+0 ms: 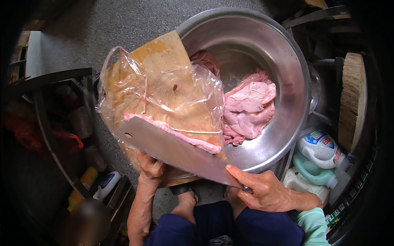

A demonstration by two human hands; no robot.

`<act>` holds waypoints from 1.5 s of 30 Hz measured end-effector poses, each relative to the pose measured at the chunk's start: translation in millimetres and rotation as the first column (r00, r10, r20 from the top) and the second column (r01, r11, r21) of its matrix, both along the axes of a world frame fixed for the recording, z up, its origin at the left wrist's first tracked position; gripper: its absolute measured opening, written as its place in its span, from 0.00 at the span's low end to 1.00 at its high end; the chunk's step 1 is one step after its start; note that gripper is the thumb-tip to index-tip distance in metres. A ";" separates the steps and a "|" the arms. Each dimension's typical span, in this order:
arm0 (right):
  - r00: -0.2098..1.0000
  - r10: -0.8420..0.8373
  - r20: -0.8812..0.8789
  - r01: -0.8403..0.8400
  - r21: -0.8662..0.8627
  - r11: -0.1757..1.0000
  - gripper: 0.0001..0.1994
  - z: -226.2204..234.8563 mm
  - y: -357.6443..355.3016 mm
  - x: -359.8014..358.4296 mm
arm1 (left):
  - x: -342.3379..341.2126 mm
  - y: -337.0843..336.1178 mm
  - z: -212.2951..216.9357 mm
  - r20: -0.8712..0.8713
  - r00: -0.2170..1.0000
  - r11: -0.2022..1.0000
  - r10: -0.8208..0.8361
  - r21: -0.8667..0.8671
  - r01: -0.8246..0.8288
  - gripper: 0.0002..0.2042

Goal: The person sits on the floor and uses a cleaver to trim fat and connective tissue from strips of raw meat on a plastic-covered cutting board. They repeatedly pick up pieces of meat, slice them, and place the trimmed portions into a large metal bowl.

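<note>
My right hand (pixel 262 190) grips a wide cleaver (pixel 172 151) near its handle, index finger along the blade. The blade lies slantwise across a strip of pale pink meat (pixel 176 133). Under the meat is a wooden cutting board (pixel 158 47), loosely covered with clear plastic film (pixel 123 78). My left hand (pixel 151 167) is curled at the board's near edge, below the blade; the cleaver hides its fingertips and whatever they hold. To the right, larger pieces of pink meat (pixel 250 104) lie in a big metal basin (pixel 283 53), whose left rim the board overlaps.
Several plastic bottles, one a white jug (pixel 318 147) and one a green jug (pixel 314 170), stand at the right. Beyond them is a thick wooden slab (pixel 353 102). A dark metal rack (pixel 53 143) with a red plastic bag (pixel 28 131) is at the left, over a grey speckled floor (pixel 123 24).
</note>
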State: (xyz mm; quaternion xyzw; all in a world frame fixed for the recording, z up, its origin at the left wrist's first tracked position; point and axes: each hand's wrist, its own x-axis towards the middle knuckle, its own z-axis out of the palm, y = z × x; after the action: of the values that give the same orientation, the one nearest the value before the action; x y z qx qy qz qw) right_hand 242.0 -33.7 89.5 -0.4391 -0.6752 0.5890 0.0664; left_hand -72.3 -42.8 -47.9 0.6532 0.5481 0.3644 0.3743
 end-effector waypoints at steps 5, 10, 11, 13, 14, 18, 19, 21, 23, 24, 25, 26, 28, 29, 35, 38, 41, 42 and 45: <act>0.999 0.033 0.034 -0.032 -0.011 0.999 0.40 1.5 0.7 0.1 | 1.4 -0.9 4.1 0.034 0.997 0.996 0.064 -0.065 -0.062 0.11; 0.999 0.033 0.019 -0.032 -0.026 0.999 0.39 3.2 5.7 -4.4 | 7.9 10.6 14.3 -0.078 0.996 0.999 0.039 0.034 -0.037 0.11; 0.999 0.034 0.014 -0.033 -0.039 0.999 0.39 3.9 7.4 -4.8 | 10.6 15.4 18.7 -0.125 0.992 0.997 0.033 0.077 -0.023 0.11; 0.999 0.042 0.014 -0.041 -0.073 0.997 0.39 3.4 8.4 -5.2 | 16.9 24.4 28.6 -0.213 0.976 0.987 0.038 0.162 -0.003 0.12; 0.999 0.046 0.014 -0.044 -0.090 0.995 0.39 3.0 8.8 -5.1 | 19.0 26.7 29.4 -0.220 0.975 0.986 0.039 0.167 -0.002 0.12; 0.999 0.046 -0.018 -0.048 -0.158 0.986 0.38 5.6 14.2 -7.8 | 4.0 9.5 14.3 -0.178 0.984 0.996 0.034 0.084 -0.019 0.13; 0.999 0.038 -0.020 -0.041 -0.171 0.984 0.38 6.4 15.5 -8.2 | 1.2 7.1 8.2 -0.172 0.985 0.998 0.023 0.062 -0.013 0.13; 1.000 0.027 -0.008 -0.028 -0.195 0.980 0.38 7.1 16.4 -9.5 | -4.4 8.3 3.9 -0.247 0.966 0.979 -0.071 0.169 0.115 0.13; 1.000 0.022 0.020 -0.018 -0.214 0.977 0.38 7.9 16.1 -11.8 | -4.8 9.9 5.1 -0.254 0.963 0.976 -0.092 0.171 0.138 0.14; 0.999 0.028 0.042 -0.017 -0.239 0.971 0.38 8.7 17.5 -11.2 | -1.4 10.1 2.0 -0.210 0.975 0.988 -0.076 0.117 0.103 0.14; 0.997 0.034 0.064 -0.016 -0.264 0.964 0.38 10.8 20.5 -10.4 | 2.5 10.5 -0.5 -0.167 0.984 0.996 -0.058 0.062 0.069 0.15; 0.995 0.040 0.086 -0.013 -0.289 0.957 0.38 11.6 21.9 -9.9 | 7.2 12.6 -1.9 -0.112 0.992 0.998 -0.052 0.027 0.055 0.15; 0.998 0.025 0.059 -0.010 -0.247 0.969 0.38 13.7 21.0 -11.0 | 8.5 20.5 16.9 -0.056 0.998 0.999 -0.003 -0.036 0.001 0.16; 0.999 0.016 0.048 -0.005 -0.227 0.974 0.38 13.1 19.5 -11.4 | 11.1 26.7 28.0 -0.081 0.997 1.000 0.003 -0.031 -0.006 0.16; 0.999 -0.016 0.049 0.033 -0.352 0.935 0.39 12.3 14.7 -5.2 | 17.5 38.8 27.1 -0.416 0.896 0.921 -0.157 0.266 0.285 0.18; 1.000 -0.009 0.028 0.017 -0.306 0.952 0.39 8.3 11.8 -6.2 | 11.8 27.9 21.4 -0.379 0.918 0.935 -0.114 0.270 0.228 0.21; 1.000 -0.010 0.024 0.016 -0.239 0.971 0.40 6.3 14.3 -6.2 | 11.1 27.4 19.1 -0.381 0.919 0.938 -0.098 0.273 0.213 0.21; 1.000 -0.005 0.030 0.012 -0.234 0.972 0.40 6.6 15.4 -6.1 | 11.0 30.0 20.7 -0.401 0.910 0.930 -0.109 0.282 0.236 0.19; 0.999 0.019 0.043 -0.008 -0.242 0.970 0.39 7.5 20.5 -5.5 | 5.9 30.7 16.4 -0.366 0.919 0.928 -0.146 0.271 0.255 0.16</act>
State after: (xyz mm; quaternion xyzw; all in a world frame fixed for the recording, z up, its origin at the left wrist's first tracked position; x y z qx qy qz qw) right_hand 236.5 -13.2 97.1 -0.4525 -0.6027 0.6572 -0.0066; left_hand -66.5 -12.1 -31.5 0.8104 0.4687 0.2879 0.2018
